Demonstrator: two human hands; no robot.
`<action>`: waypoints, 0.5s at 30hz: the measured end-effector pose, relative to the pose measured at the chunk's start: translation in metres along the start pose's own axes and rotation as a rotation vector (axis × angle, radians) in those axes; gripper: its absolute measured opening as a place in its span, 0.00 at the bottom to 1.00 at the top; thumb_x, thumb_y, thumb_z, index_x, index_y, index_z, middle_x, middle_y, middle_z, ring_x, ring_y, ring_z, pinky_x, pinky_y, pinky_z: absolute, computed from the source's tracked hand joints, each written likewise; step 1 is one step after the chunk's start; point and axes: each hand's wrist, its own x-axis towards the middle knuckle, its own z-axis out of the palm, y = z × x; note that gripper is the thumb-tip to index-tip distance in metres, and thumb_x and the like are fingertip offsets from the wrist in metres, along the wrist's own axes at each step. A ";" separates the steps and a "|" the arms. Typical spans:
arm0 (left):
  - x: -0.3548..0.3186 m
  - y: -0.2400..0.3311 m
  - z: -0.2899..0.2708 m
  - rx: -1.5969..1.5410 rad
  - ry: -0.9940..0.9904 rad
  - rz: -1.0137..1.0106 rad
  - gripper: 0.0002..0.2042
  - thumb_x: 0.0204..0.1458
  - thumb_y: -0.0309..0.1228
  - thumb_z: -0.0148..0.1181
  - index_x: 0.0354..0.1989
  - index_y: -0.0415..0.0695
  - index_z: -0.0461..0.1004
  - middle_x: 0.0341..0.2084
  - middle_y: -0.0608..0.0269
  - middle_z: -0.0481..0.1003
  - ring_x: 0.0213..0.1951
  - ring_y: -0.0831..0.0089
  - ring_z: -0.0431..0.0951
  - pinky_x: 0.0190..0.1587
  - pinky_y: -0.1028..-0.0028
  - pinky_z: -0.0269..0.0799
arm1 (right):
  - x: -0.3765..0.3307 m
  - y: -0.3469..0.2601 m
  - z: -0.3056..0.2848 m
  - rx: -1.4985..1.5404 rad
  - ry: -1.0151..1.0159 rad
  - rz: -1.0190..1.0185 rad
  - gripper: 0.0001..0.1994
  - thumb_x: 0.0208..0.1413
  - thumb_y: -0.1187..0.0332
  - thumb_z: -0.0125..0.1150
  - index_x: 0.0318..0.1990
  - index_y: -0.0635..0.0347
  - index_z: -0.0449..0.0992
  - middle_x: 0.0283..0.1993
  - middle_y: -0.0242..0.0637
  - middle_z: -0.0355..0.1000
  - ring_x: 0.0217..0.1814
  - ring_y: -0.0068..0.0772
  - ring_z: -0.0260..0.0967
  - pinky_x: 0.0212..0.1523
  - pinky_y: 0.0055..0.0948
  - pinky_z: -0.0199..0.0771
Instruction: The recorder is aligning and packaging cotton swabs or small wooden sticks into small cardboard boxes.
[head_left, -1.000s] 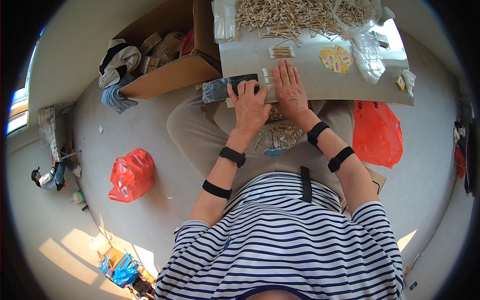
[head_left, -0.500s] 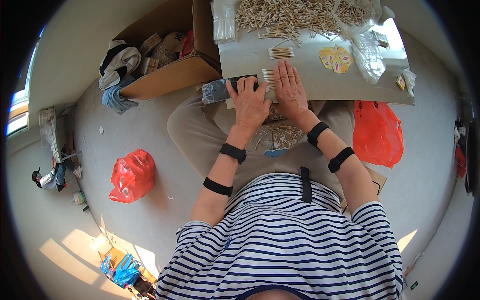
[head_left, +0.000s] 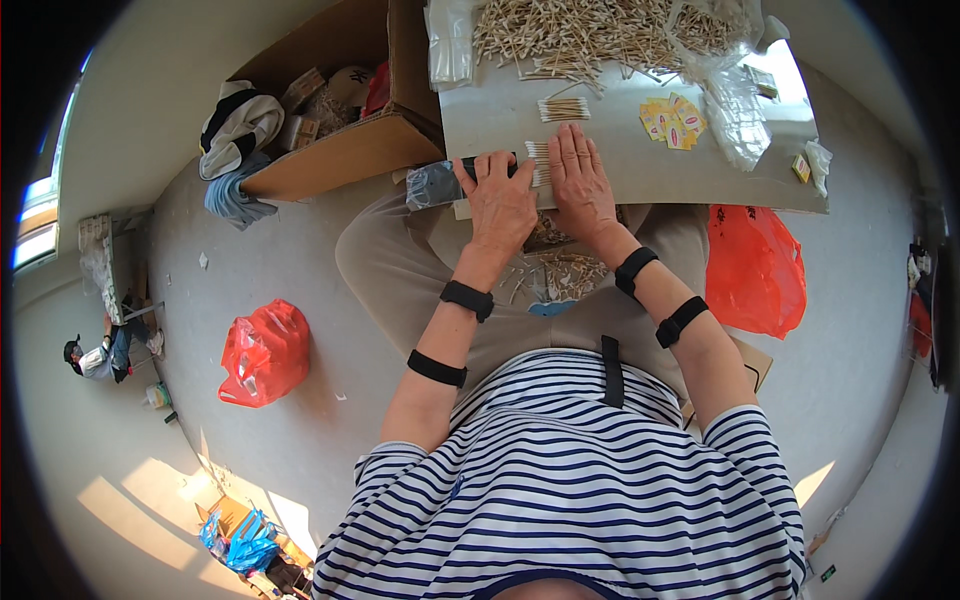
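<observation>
My left hand (head_left: pixel 500 208) curves its fingers over a black block (head_left: pixel 510 170) at the table's near edge, thumb toward the right hand. Flat and straight-fingered, my right hand (head_left: pixel 582 190) lies over the right part of a row of cotton swabs (head_left: pixel 537 152). The swabs' white tips show between block and hand; the rest is under the palm. Just beyond the fingertips is a second neat row of cotton swabs (head_left: pixel 563 109). A big heap of loose cotton swabs (head_left: pixel 600 35) covers the far part of the table.
On the metal table (head_left: pixel 620 95) lie yellow cards (head_left: pixel 673 120), clear plastic bags (head_left: pixel 738 125) and a small yellow box (head_left: pixel 801 168). A cardboard box (head_left: pixel 350 150) stands at the left. Red bags (head_left: pixel 265 352) sit on the floor at either side. Loose swabs (head_left: pixel 560 275) lie between my legs.
Almost nothing differs. The whole view has shifted very slightly; both hands keep their places at the block and the swab row.
</observation>
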 end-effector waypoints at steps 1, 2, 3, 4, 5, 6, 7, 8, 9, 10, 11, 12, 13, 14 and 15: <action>0.001 0.001 0.000 -0.022 0.003 0.011 0.19 0.46 0.27 0.67 0.50 0.49 0.81 0.47 0.60 0.68 0.58 0.57 0.65 0.72 0.33 0.33 | 0.000 0.001 0.001 -0.001 0.000 0.003 0.51 0.44 0.62 0.73 0.74 0.74 0.51 0.81 0.60 0.43 0.85 0.58 0.37 0.83 0.49 0.38; 0.001 0.002 0.000 -0.023 0.002 0.013 0.19 0.46 0.27 0.67 0.50 0.49 0.81 0.47 0.60 0.68 0.58 0.57 0.65 0.72 0.33 0.33 | -0.001 0.003 0.003 0.007 0.027 -0.003 0.51 0.43 0.65 0.73 0.74 0.74 0.50 0.81 0.60 0.43 0.85 0.59 0.37 0.82 0.50 0.39; 0.000 0.002 0.000 -0.023 -0.010 0.017 0.19 0.46 0.27 0.67 0.50 0.49 0.81 0.46 0.60 0.68 0.58 0.57 0.65 0.72 0.33 0.34 | -0.001 0.004 0.004 0.016 0.054 -0.009 0.51 0.43 0.67 0.72 0.74 0.73 0.50 0.80 0.60 0.44 0.85 0.60 0.38 0.82 0.52 0.40; -0.001 0.002 -0.001 -0.021 -0.021 0.019 0.19 0.46 0.27 0.67 0.49 0.49 0.82 0.46 0.60 0.69 0.58 0.57 0.65 0.72 0.33 0.34 | -0.001 0.003 0.003 0.017 0.055 -0.009 0.51 0.43 0.67 0.72 0.74 0.73 0.50 0.80 0.60 0.44 0.85 0.60 0.38 0.82 0.52 0.40; -0.002 0.002 -0.001 -0.019 -0.021 0.019 0.19 0.46 0.27 0.67 0.49 0.49 0.82 0.46 0.60 0.69 0.58 0.57 0.65 0.72 0.33 0.34 | -0.001 0.003 0.002 0.038 0.052 -0.008 0.50 0.43 0.67 0.72 0.74 0.74 0.50 0.80 0.60 0.45 0.85 0.60 0.38 0.82 0.52 0.40; -0.003 0.002 -0.002 -0.029 -0.006 0.016 0.18 0.46 0.27 0.67 0.49 0.49 0.82 0.46 0.60 0.69 0.58 0.57 0.65 0.72 0.33 0.35 | -0.001 0.002 0.001 0.060 0.049 -0.006 0.50 0.43 0.68 0.71 0.74 0.74 0.50 0.80 0.60 0.45 0.85 0.60 0.38 0.82 0.52 0.41; -0.004 0.002 -0.002 -0.040 0.009 0.014 0.18 0.46 0.26 0.68 0.48 0.49 0.82 0.45 0.61 0.69 0.58 0.57 0.65 0.72 0.33 0.36 | -0.001 0.002 0.001 0.060 0.049 -0.006 0.50 0.43 0.68 0.71 0.74 0.74 0.50 0.80 0.60 0.45 0.85 0.60 0.38 0.82 0.52 0.41; -0.002 0.001 -0.001 -0.040 0.008 0.014 0.18 0.46 0.26 0.68 0.48 0.49 0.82 0.45 0.61 0.69 0.58 0.57 0.65 0.72 0.33 0.36 | -0.001 0.002 0.001 0.039 0.048 -0.009 0.49 0.44 0.69 0.71 0.74 0.74 0.51 0.80 0.60 0.45 0.85 0.60 0.38 0.82 0.52 0.41; 0.002 0.000 0.000 -0.008 0.006 -0.005 0.19 0.45 0.28 0.69 0.49 0.51 0.82 0.46 0.62 0.69 0.58 0.58 0.65 0.72 0.34 0.38 | -0.001 0.002 0.001 0.018 0.047 -0.012 0.49 0.44 0.69 0.70 0.73 0.74 0.51 0.80 0.61 0.45 0.85 0.60 0.38 0.82 0.52 0.41; 0.005 -0.001 0.001 0.023 0.004 -0.023 0.20 0.45 0.29 0.70 0.50 0.52 0.82 0.46 0.64 0.70 0.59 0.59 0.65 0.72 0.36 0.39 | -0.001 0.002 0.001 0.018 0.047 -0.012 0.49 0.44 0.69 0.70 0.73 0.74 0.51 0.80 0.61 0.45 0.85 0.60 0.38 0.82 0.52 0.41; 0.007 -0.001 0.001 0.023 0.004 -0.023 0.20 0.45 0.29 0.70 0.50 0.52 0.82 0.46 0.64 0.70 0.59 0.59 0.65 0.72 0.36 0.39 | -0.001 0.002 0.001 0.019 0.051 -0.012 0.48 0.44 0.69 0.70 0.73 0.75 0.51 0.80 0.61 0.45 0.85 0.60 0.38 0.82 0.52 0.40; 0.009 -0.001 0.001 0.008 0.001 -0.011 0.18 0.45 0.28 0.69 0.48 0.51 0.82 0.46 0.63 0.69 0.58 0.58 0.65 0.72 0.34 0.39 | -0.001 0.002 0.001 0.021 0.055 -0.012 0.48 0.44 0.69 0.69 0.73 0.75 0.52 0.80 0.61 0.45 0.85 0.60 0.38 0.82 0.52 0.40; 0.009 -0.001 0.002 -0.007 -0.002 0.001 0.17 0.46 0.27 0.69 0.47 0.49 0.81 0.45 0.61 0.69 0.57 0.56 0.66 0.71 0.32 0.38 | -0.001 0.002 0.001 0.021 0.055 -0.011 0.48 0.44 0.69 0.69 0.73 0.75 0.52 0.80 0.61 0.45 0.85 0.60 0.38 0.82 0.52 0.40; 0.009 -0.001 0.002 -0.007 -0.002 0.001 0.17 0.46 0.27 0.69 0.47 0.49 0.81 0.45 0.61 0.69 0.57 0.56 0.66 0.71 0.32 0.38 | -0.001 0.001 0.000 0.019 0.048 -0.008 0.48 0.44 0.69 0.69 0.73 0.75 0.52 0.80 0.61 0.45 0.85 0.60 0.38 0.82 0.52 0.40; 0.009 -0.002 0.003 -0.012 0.009 0.005 0.17 0.46 0.27 0.69 0.47 0.49 0.81 0.45 0.61 0.69 0.57 0.56 0.66 0.71 0.32 0.38 | -0.001 0.000 0.000 0.018 0.040 -0.006 0.47 0.44 0.69 0.69 0.73 0.75 0.52 0.80 0.61 0.45 0.85 0.60 0.38 0.82 0.52 0.40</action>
